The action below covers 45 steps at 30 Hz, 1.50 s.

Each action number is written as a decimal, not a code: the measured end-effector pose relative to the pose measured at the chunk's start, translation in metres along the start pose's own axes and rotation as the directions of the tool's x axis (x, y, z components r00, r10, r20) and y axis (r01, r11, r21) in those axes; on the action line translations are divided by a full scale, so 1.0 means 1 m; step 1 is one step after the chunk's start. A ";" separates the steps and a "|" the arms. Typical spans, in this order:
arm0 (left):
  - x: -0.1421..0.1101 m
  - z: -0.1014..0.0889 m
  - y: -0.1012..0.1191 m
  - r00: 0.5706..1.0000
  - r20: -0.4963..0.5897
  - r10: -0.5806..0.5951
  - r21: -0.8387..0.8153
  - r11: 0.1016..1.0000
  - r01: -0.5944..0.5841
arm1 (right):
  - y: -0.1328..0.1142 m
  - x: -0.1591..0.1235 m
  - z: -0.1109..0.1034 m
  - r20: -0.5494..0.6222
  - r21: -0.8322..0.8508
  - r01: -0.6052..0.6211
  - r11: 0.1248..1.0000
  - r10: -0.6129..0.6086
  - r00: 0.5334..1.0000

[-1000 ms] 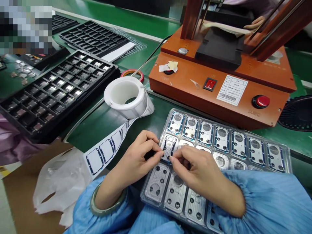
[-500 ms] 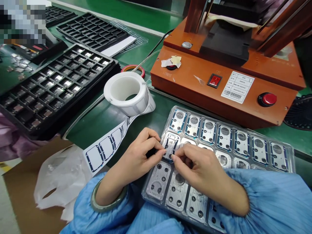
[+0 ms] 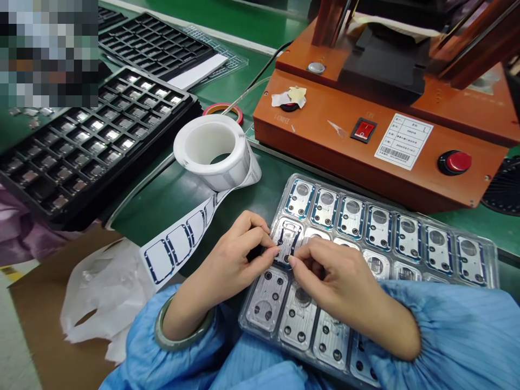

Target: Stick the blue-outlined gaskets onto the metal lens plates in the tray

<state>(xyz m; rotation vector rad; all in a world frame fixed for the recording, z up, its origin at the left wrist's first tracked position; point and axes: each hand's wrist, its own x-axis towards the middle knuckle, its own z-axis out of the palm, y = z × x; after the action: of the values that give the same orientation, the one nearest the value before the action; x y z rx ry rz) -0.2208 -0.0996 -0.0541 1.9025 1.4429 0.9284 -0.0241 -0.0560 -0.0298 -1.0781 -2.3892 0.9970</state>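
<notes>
Thumb and forefinger of my left hand [image 3: 239, 257] are pinched at the left side of a thin dark blue adhesive frame [image 3: 299, 234]. At its lower right edge, my right hand [image 3: 339, 279] pinches the same frame. Beneath it lies a silvery metal plate [image 3: 289, 229] in the second row of a clear plastic tray [image 3: 492, 260]. Plates along the far row, such as this one [image 3: 299, 198], bear blue frames around their edges. Nearer plates, like this one [image 3: 266, 303], show bare metal with dark round holes. My right hand hides part of the middle row.
A white roll of adhesive frames [image 3: 211, 149] stands left of the tray, its strip [image 3: 164, 257] trailing toward me. Behind is an orange machine [image 3: 325, 122] with red buttons. Black trays of small parts [image 3: 93, 135], red tape [image 3: 223, 111] and crumpled clear plastic [image 3: 105, 295] are on the left.
The view has shifted slightly, so the machine and tray sit a little farther right. Both hands keep their pinch over the same plate, with hardly any movement.
</notes>
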 end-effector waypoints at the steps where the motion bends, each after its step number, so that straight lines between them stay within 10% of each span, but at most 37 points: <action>1: 0.000 0.000 0.000 1.000 -0.001 0.002 0.001 1.000 -0.002 | 0.000 0.000 0.000 0.002 -0.001 -0.001 1.000 0.001 1.000; 45: -0.001 0.003 0.002 1.000 -0.005 0.006 0.054 0.999 -0.005 | 0.005 -0.003 -0.001 0.014 -0.152 0.140 0.978 -0.139 0.990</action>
<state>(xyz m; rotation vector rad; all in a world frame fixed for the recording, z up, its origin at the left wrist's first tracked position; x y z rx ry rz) -0.2178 -0.1013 -0.0547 1.9452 1.4803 0.9066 -0.0194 -0.0553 -0.0325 -0.9434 -2.5385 0.7794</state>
